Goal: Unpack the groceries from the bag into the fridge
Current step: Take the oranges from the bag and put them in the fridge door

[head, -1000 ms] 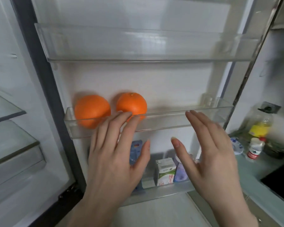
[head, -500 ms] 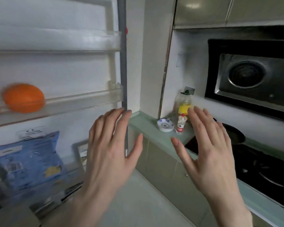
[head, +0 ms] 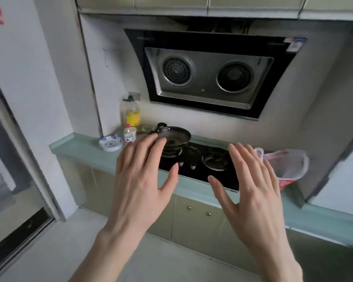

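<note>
Nearest the camera, both bare hands are raised in mid-air with their backs to the lens. The left hand [head: 140, 178] has its fingers straight and lightly spread, thumb out to the side, and holds nothing. The right hand [head: 251, 186] is likewise wide open, fingers extended and slightly fanned, touching nothing.

Beyond them runs the pale green countertop [head: 80, 147] over light cabinet doors with small round knobs [head: 198, 216]. Set into it is the black glass two-burner gas hob [head: 200, 161], with a small dark frying pan [head: 173, 136] on its left burner. To the left of the pan stand a white-and-blue patterned dish [head: 110, 143], a small clear bottle with a red cap [head: 129, 133] and a tall yellow-labelled oil bottle [head: 131, 112].

At the right end of the counter, just past the right hand's fingertips, sits the translucent white and red plastic grocery bag [head: 287, 166]; its mouth seems open, though blur hides the contents. On the wall above hangs the black and steel range hood [head: 208, 76].
</note>
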The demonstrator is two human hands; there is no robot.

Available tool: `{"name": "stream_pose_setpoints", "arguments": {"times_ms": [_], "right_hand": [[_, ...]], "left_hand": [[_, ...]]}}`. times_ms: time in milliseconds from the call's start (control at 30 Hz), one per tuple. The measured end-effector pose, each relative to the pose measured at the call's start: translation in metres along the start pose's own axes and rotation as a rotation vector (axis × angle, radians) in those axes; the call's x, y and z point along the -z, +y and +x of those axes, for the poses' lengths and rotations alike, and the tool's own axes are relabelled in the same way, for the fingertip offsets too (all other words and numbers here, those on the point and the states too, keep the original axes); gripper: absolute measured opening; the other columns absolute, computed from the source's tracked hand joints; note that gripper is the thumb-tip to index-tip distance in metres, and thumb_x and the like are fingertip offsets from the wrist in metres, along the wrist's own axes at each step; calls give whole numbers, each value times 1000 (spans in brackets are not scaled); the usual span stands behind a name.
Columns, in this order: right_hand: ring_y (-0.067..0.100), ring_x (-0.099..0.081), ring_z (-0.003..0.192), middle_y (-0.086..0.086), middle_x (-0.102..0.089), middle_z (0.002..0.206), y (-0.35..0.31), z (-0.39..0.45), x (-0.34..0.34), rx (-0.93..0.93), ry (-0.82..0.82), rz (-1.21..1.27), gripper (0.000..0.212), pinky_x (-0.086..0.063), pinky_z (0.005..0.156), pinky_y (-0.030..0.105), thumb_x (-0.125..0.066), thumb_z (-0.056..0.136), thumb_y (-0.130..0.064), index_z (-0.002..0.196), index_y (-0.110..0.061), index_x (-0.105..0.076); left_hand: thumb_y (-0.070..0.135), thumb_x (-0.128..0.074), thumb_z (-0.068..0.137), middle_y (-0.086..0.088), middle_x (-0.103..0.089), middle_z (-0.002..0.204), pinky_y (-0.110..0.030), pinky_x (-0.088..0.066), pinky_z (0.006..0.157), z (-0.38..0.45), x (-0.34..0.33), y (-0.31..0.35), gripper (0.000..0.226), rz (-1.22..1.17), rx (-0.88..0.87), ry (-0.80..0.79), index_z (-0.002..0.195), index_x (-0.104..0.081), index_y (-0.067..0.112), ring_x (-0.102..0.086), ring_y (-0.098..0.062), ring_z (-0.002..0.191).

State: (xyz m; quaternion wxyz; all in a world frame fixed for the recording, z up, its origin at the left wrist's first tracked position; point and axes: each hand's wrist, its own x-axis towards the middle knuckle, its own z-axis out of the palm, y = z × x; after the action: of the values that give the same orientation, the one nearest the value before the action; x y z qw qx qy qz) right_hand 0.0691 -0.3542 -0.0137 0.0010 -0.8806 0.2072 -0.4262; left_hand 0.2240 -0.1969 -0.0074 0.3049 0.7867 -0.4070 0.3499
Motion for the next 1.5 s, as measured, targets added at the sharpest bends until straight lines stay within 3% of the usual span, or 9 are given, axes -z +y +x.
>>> {"name": "stream_pose_setpoints", "arguments": {"times_ms": [233,500,733,967,1300,1500], "right_hand": [[16,-35,153,-1,-45,160,99,-35,51,-137,-14,-137,68,-30,124,48,-47,101,-58,155,-17,-44],[18,-45,147,-3,-53,153,184,-47,54,-291,-36,-221,65,-31,124,43,-47,100,-59,151,-18,-49],[16,-46,145,-6,-55,151,259,-22,22,-338,-103,-271,64,-31,123,36,-47,100,-60,150,-21,-50],[17,-52,141,-6,-57,150,336,25,-22,-360,-133,-301,63,-40,119,39,-50,99,-61,148,-21,-52],[19,-59,133,-5,-59,147,418,54,-98,-416,-192,-272,63,-49,112,40,-48,98,-62,146,-22,-55],[18,-60,132,-6,-58,149,451,58,-127,-466,-268,-248,63,-41,111,32,-47,98,-64,146,-24,-54]], "left_hand": [[41,-58,99,-7,-60,139,-48,-44,111,4,-74,105,51,-137,-128,-111,138,-60,8,-57,-30,129],[41,-60,97,-7,-61,137,-48,-45,110,21,-155,160,51,-232,-229,-187,137,-61,9,-58,-30,128],[40,-60,96,-7,-63,134,-47,-46,109,47,-248,185,50,-321,-251,-239,134,-63,8,-59,-29,125],[40,-57,95,0,-61,129,-31,-37,109,87,-335,207,45,-402,-273,-278,129,-63,12,-57,-22,122],[41,-58,95,3,-63,127,-32,-45,108,106,-446,212,44,-467,-227,-422,129,-65,14,-60,-20,122],[40,-58,95,4,-61,127,-27,-44,107,104,-484,220,42,-486,-221,-526,129,-62,15,-60,-16,121]]}}
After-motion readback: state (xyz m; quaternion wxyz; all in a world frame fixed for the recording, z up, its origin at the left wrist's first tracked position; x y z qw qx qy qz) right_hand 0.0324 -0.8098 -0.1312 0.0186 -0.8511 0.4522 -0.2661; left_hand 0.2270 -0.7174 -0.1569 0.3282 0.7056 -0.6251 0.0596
